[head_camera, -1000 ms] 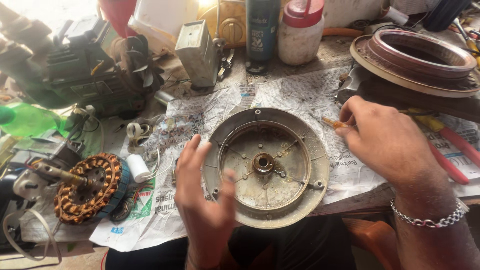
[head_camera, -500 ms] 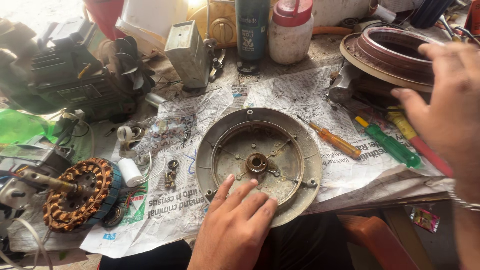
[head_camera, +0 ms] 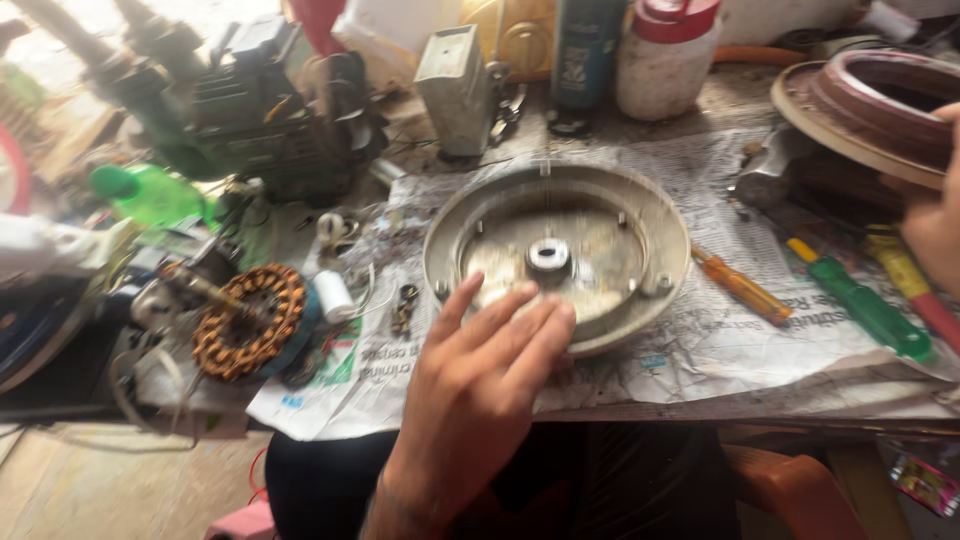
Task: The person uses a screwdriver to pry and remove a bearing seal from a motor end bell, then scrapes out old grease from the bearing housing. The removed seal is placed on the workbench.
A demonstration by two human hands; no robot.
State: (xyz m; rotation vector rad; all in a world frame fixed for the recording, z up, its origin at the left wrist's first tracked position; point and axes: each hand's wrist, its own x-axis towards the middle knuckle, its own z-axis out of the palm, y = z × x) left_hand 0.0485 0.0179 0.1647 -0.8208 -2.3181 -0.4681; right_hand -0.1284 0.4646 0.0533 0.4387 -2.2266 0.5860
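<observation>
A round metal fan-motor cover with a centre bearing hub lies open side up on newspaper. My left hand hovers at its near rim, fingers spread, holding nothing. My right hand is at the right edge of the view, mostly cut off, beside a second brownish round cover; I cannot tell what it holds. An orange-handled screwdriver lies free on the paper right of the cover.
A copper-wound stator and white spool sit at left. A green screwdriver, a red-handled tool, a dark motor assembly, a green bottle, a grey metal box, a spray can and a white jar crowd the bench.
My right hand let go of the orange screwdriver and moved off to the right by the brown cover. My left hand slid down to the cover's near rim. The view shifted.
</observation>
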